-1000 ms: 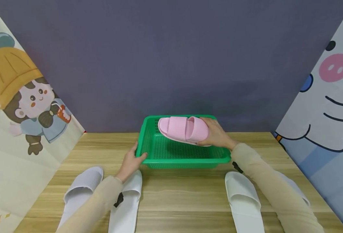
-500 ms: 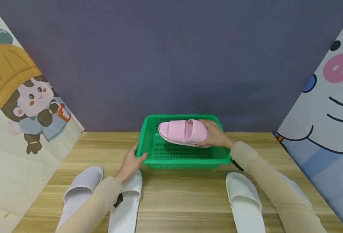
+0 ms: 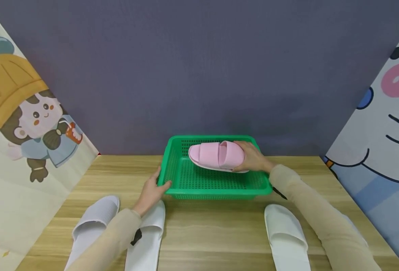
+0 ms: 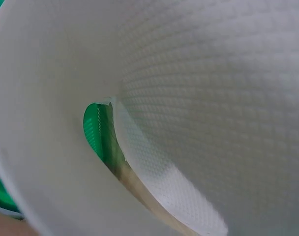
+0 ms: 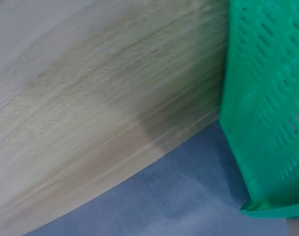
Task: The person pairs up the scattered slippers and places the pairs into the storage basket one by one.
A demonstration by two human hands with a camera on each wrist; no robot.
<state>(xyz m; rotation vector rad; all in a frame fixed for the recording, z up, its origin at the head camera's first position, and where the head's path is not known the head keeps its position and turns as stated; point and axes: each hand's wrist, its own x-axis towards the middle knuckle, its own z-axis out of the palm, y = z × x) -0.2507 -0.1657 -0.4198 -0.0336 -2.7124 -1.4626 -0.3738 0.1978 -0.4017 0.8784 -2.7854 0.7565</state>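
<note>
In the head view my right hand point(image 3: 253, 157) grips a pink slipper point(image 3: 208, 155) by its right end. The slipper lies sideways, with a pale sole edge showing, inside the opening of a green plastic basket point(image 3: 216, 191). Whether it touches the basket's floor I cannot tell. My left hand point(image 3: 152, 191) holds the basket's left rim, thumb over the edge and fingers along the outside. Below that hand lies a white slipper point(image 3: 146, 241), whose inside fills most of the left wrist view. The right wrist view shows the basket's perforated wall point(image 5: 267, 98) but not the held slipper.
Another light slipper point(image 3: 95, 220) lies at the left of the wooden table point(image 3: 213, 229). On the right is a white slipper point(image 3: 285, 237), with part of another light one point(image 3: 356, 227) behind the right sleeve. A dark grey backdrop point(image 3: 199, 75) rises behind the basket.
The right hand has lowered the pink slipper deeper into the basket and shifted it slightly right. The left hand keeps its hold on the rim.
</note>
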